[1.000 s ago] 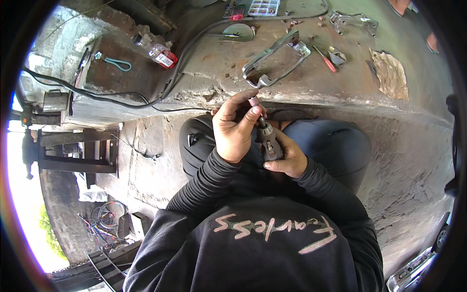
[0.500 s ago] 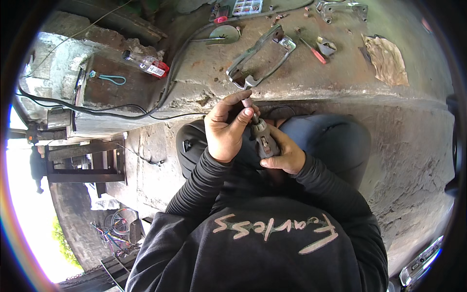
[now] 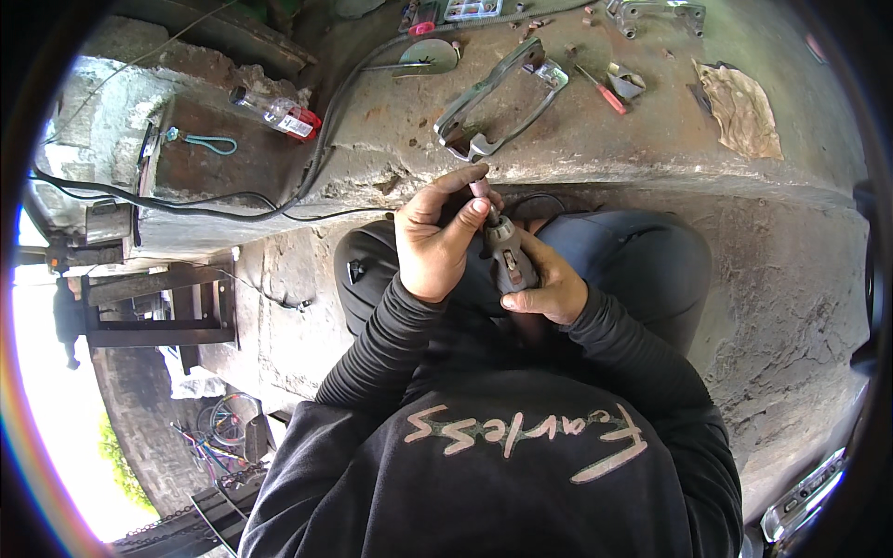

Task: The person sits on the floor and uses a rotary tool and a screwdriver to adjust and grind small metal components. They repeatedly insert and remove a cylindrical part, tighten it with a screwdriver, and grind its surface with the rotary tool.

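Note:
My right hand [image 3: 555, 286] is wrapped round the dark body of a rotary tool [image 3: 510, 256], its nose tilted up and to the left above my lap. At the nose sits a small pink cylindrical grinding stone [image 3: 479, 188]. My left hand [image 3: 433, 240] pinches around that stone, with the thumb on the near side and the index finger reaching over its tip. The other left fingers are partly hidden behind the tool. Just beyond my hands, on the concrete ledge, lies a metal frame-shaped part [image 3: 502, 104] with two long arms.
On the ledge lie a red-handled screwdriver [image 3: 611, 99], a brown cloth [image 3: 739, 109], a round green disc [image 3: 431, 58], another metal part [image 3: 656, 17] and a clear bottle with a red cap [image 3: 279, 115]. A black cable [image 3: 321, 158] runs along the ledge's left side.
The view has shifted slightly. Both hands keep their grip on the tool and stone, with the left fingertips moved a little at the stone's tip.

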A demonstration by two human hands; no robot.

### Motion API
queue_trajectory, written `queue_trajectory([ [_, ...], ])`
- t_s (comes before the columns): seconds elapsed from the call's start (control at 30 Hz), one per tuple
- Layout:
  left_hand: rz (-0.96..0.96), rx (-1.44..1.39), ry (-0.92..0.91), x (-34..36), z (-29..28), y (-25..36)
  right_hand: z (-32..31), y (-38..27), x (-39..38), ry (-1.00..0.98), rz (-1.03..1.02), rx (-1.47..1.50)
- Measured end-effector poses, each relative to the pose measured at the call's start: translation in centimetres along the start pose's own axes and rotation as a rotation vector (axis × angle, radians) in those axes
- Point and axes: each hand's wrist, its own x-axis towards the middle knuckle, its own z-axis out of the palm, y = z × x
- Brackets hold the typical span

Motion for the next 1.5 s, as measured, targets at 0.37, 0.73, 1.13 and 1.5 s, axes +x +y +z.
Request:
queue_trajectory([
  [0.37, -0.005, -0.05, 0.017, -0.1, 0.1, -0.2, -0.1, 0.1, 0.0, -0.007, 0.027, 0.039],
  [0.73, -0.125, -0.24, 0.081, -0.7, 0.8, -1.0, -0.4, 0.5, 0.3, 0.009, -0.039, -0.006],
  [1.13, -0.198, -0.453, 0.026, -0.5, 0.7, -0.4, -0.7, 0.0, 0.1, -0.04, 0.059, 0.01],
  [1.5, -0.216, -0.508, 0.016, -0.4, 0.9, -0.2, -0.2, 0.1, 0.1, 0.039, 0.035, 0.038],
])
